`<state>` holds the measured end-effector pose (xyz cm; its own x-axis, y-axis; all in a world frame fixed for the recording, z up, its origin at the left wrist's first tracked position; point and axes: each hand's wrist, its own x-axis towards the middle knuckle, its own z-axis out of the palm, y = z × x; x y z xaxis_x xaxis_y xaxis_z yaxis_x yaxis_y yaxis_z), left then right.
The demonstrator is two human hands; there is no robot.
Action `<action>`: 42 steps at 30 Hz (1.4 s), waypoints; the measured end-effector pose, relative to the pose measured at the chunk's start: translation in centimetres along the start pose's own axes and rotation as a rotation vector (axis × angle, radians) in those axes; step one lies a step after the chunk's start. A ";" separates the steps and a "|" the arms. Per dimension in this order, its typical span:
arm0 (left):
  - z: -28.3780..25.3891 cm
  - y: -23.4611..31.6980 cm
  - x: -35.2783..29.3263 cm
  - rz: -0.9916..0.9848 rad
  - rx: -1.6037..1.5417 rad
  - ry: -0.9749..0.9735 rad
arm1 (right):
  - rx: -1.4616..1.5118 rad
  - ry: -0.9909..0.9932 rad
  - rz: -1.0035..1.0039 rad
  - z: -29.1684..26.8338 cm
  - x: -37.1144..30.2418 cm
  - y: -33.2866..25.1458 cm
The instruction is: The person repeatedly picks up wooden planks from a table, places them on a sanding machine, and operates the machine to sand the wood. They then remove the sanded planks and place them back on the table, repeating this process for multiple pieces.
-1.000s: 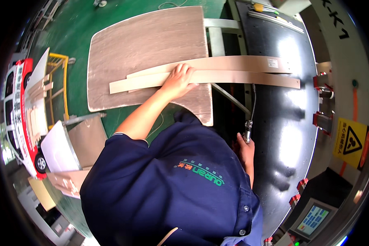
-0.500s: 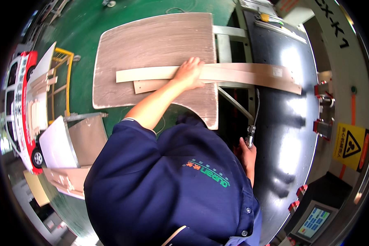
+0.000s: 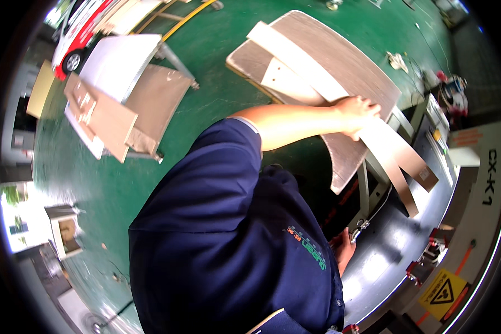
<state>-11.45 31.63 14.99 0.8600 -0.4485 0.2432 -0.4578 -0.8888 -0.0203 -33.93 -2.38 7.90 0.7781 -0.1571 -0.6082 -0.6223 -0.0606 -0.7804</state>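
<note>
Two long, thin pale wooden strips, an upper strip [image 3: 301, 62] and a lower strip [image 3: 288, 84] with small holes near its end, lie crossed on a worn brown wooden tabletop [image 3: 339, 42]. Over their crossing, my left hand [image 3: 357, 116] is closed with its fingers wrapped across both. Their far-right ends fan apart over a dark metal machine bed [image 3: 381, 253]. Low by the bed's near edge, my right hand [image 3: 344, 249] grips a small silver air gun [image 3: 359, 228] with a thin hose. My body partly hides the right hand's fingers.
The machine frame [image 3: 479, 217] with red clamps [image 3: 440, 239] rises along the right. On the left stands a cart [image 3: 170, 89] with boards [image 3: 103, 114]. Behind it are a yellow rack [image 3: 186, 19] and a red-and-white vehicle [image 3: 78, 42]. The floor is green.
The whole view has swung round, so tabletop and strips now slant down to the right. The strips' right ends spread wider apart. Both hands keep their holds.
</note>
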 end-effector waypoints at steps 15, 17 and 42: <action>-10.8 0.9 -2.8 -0.235 0.432 0.135 | -0.317 -0.217 -0.153 5.2 -4.4 0.0; -11.6 0.0 -3.8 -0.220 0.472 0.111 | -0.346 -0.233 -0.163 6.1 -4.7 -0.2; -16.9 -31.3 -38.3 -0.756 0.201 0.447 | -0.473 -0.621 -0.107 43.8 -8.6 -2.4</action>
<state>-33.84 78.20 22.68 0.7287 0.3040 0.6137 0.2791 -0.9501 0.1391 -35.37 42.32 8.66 0.6545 0.4444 -0.6117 -0.4033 -0.4791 -0.7796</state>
